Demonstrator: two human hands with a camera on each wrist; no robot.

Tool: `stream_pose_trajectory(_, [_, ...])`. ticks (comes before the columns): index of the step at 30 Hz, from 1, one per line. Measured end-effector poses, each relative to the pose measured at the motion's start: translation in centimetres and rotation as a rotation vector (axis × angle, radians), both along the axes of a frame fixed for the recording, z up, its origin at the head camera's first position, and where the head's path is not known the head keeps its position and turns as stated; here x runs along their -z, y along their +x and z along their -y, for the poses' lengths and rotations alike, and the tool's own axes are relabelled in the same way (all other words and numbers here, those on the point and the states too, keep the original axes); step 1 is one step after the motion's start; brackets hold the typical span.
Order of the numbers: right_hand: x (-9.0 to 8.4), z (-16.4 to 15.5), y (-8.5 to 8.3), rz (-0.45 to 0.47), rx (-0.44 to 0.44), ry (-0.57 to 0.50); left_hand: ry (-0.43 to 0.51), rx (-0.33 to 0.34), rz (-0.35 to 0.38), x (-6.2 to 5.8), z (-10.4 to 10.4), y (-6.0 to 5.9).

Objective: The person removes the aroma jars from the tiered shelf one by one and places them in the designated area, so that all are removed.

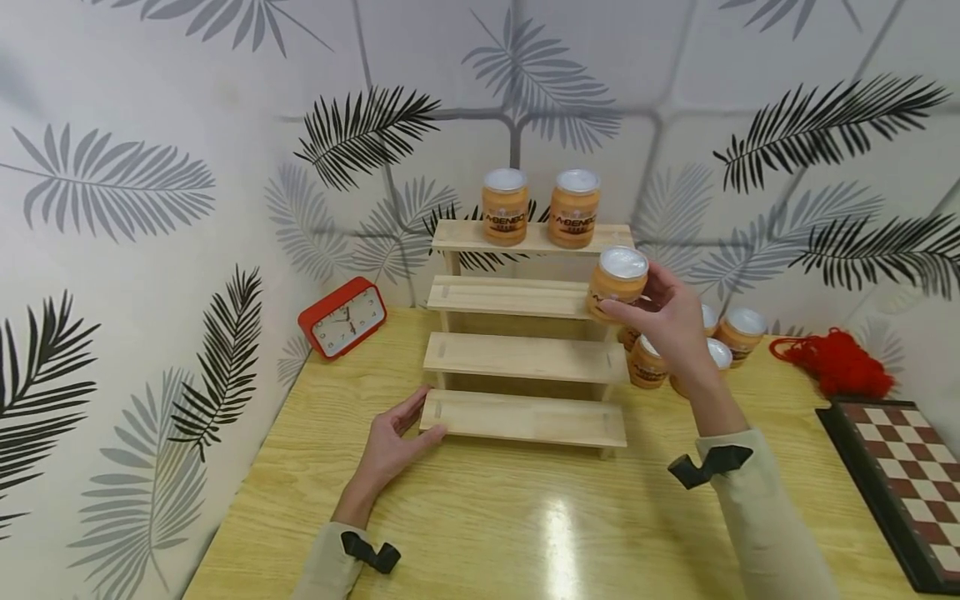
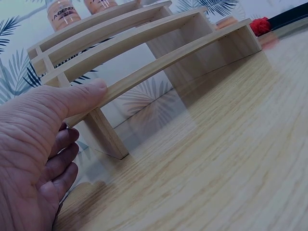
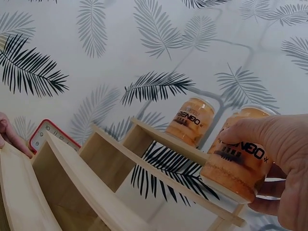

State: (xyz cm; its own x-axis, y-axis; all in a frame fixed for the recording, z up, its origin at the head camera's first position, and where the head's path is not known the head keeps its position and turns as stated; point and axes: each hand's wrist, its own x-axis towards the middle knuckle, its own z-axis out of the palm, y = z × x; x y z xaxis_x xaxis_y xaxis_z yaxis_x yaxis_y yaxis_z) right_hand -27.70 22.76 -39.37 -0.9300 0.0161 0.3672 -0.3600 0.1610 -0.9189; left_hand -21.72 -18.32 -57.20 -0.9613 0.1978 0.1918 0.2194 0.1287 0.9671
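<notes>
A four-step wooden display rack (image 1: pixel 525 357) stands on the table. My left hand (image 1: pixel 390 443) grips the left end of its lowest step, thumb along the front edge and curled fingers below, as the left wrist view shows. My right hand (image 1: pixel 675 321) holds an orange can (image 3: pixel 236 166) with a silver lid and dark lettering, thumb on the front and fingers behind. This can is upright and overlaps the right end of the second step from the top. Two matching cans, one at left (image 1: pixel 505 208) and one at right (image 1: pixel 574 210), sit on the top step.
Several more orange cans (image 1: pixel 741 333) are grouped on the table right of the rack, partly behind my right hand. A red alarm clock (image 1: pixel 345 318) is at the left by the wall. Farther right lie a red tangled bundle (image 1: pixel 843 362) and a checkered board (image 1: pixel 911 475).
</notes>
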Motion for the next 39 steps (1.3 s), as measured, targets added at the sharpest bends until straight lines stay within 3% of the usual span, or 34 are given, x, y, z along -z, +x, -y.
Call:
stream_pose_trajectory(8, [0.3,-2.1,1.1,-0.022,0.032,0.011,-0.001,0.003,0.013,0.1,0.0,0.5])
stream_pose_trajectory(15, [0.4,-4.4,1.9,-0.06,0.089,0.041,-0.001,-0.002,-0.004,0.1,-0.2,-0.1])
stream_pose_trajectory(22, [0.8,-6.5,3.0,-0.048,0.116,-0.061,0.007,-0.003,-0.002,0.4,-0.1,-0.2])
stream_pose_trajectory(31, [1.8,-9.2,4.1,-0.027,0.204,-0.092,0.005,0.003,-0.002,0.1,-0.1,-0.1])
stream_pose_trajectory(39, [2.8,-11.1,5.0,0.027,0.28,0.003,0.01,-0.004,0.01,0.0,-0.2,-0.1])
